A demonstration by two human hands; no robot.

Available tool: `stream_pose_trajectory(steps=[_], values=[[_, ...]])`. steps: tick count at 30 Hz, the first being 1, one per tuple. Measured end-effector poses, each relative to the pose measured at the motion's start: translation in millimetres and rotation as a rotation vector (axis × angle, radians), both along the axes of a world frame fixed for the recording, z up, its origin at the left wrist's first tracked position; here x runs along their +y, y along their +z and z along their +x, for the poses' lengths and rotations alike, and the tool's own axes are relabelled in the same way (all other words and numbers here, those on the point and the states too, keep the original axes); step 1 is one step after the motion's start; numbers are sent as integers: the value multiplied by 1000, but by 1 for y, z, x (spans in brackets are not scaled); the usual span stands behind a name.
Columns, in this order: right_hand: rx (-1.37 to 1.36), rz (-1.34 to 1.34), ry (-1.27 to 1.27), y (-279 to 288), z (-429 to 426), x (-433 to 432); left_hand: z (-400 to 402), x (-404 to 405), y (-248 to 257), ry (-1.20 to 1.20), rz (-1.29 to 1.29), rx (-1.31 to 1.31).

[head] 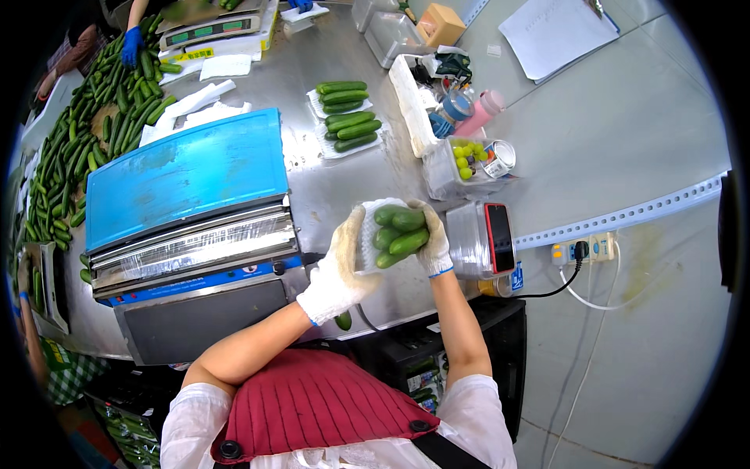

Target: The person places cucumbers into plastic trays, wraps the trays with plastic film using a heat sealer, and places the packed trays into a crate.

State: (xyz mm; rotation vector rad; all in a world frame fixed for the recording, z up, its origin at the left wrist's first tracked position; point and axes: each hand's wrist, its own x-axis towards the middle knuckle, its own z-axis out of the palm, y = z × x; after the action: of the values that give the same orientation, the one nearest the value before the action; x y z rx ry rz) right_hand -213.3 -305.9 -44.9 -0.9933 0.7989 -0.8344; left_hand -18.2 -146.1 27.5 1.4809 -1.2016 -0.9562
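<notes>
Both my hands wear white knit gloves. Between them is a white foam-like tray [368, 237] with several small cucumbers [401, 235] on it. My left hand [345, 264] grips the tray's left side, and my right hand [432, 237] curls around the right side against the cucumbers. To the left of my hands stands a film-wrapping machine [193, 237] with a blue cover [190, 170] behind its roll. Farther back on the steel table, more cucumbers [353, 129] lie on two white pads or trays. One cucumber [343, 320] lies near the table's front edge, below my left wrist.
Loose cucumbers [64, 158] are heaped at the far left, where a co-worker's blue-gloved hand [132, 47] reaches in near a scale [210, 32]. On the right stand a foam box [410, 105], a container with grapes [451, 176], stacked clear trays [469, 240] and a phone [499, 237].
</notes>
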Motion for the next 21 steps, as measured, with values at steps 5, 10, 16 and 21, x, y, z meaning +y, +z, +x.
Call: stream_pose_trajectory(steps=[5,10,16,21], values=[[64,-82,18,30,42,14,39,23,17,59,-26,124],[169,-275,21,62,141,33,131,53,38,157,-109,28],[341,-457,108,97,299,88,269,95,43,411,77,-74],[641,-513,292,114,387,129,348,124,35,585,274,-318]])
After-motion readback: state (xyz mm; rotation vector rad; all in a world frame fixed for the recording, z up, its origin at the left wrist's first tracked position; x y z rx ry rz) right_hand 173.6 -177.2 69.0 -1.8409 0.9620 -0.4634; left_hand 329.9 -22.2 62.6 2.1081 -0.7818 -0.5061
